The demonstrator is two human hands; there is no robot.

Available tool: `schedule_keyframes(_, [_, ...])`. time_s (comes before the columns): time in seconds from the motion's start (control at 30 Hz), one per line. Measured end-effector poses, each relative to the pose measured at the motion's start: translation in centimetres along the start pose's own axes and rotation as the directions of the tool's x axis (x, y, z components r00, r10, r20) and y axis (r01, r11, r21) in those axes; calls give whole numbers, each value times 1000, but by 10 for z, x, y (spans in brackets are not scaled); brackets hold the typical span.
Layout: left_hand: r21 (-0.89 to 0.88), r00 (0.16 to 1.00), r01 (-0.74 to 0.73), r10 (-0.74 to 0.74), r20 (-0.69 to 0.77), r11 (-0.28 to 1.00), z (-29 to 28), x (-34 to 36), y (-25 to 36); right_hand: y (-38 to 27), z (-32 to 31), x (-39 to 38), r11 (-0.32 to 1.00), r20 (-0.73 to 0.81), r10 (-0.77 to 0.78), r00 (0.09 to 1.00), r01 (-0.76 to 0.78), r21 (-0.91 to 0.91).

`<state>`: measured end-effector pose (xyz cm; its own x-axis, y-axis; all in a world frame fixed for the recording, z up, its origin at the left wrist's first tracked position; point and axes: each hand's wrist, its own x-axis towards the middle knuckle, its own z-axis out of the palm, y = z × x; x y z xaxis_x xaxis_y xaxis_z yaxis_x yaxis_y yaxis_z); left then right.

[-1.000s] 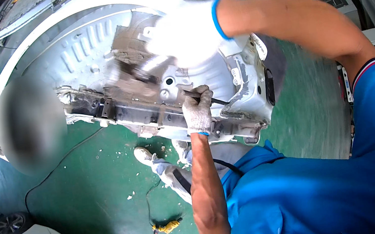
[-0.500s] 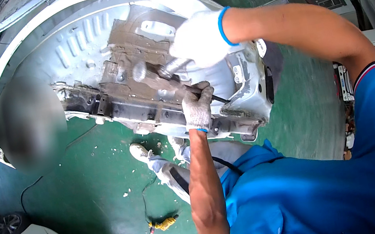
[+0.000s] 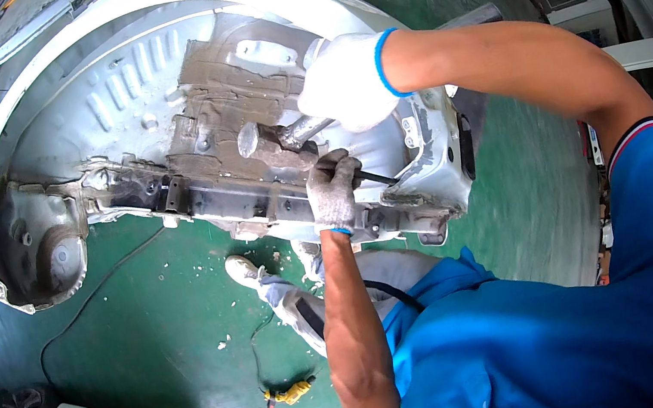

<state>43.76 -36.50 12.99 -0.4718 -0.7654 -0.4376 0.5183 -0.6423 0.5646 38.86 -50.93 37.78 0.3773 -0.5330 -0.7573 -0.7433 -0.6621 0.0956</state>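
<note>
Hammer (image 3: 279, 135) gripped in gloved right hand (image 3: 346, 82), chisel (image 3: 374, 178) clenched in left hand (image 3: 333, 190) against car body panel (image 3: 251, 173)

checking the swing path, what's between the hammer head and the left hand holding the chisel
In the head view, only bare grey car-body sheet metal lies between the hammer head and the gloved left hand gripping the chisel; nothing loose there.

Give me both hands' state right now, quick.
Left hand: closed around a dark chisel set against the car body panel.
Right hand: closed on a hammer.
</note>
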Motion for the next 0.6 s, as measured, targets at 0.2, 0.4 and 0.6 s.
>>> schedule_keyframes(0.2, [-67, 998, 56, -58, -29, 996, -15, -9, 6, 7, 8, -11, 983, -172, 50, 984, -18, 185])
schedule_keyframes(0.4, [-44, 982, -27, 18, -188, 999, -19, -47, 19, 17, 30, -35, 960, -208, 161, 965, -104, 261])
schedule_keyframes(0.6, [87, 995, -75, 80, -56, 993, -15, -43, 22, 21, 41, -44, 940, -166, 203, 965, -145, 309])
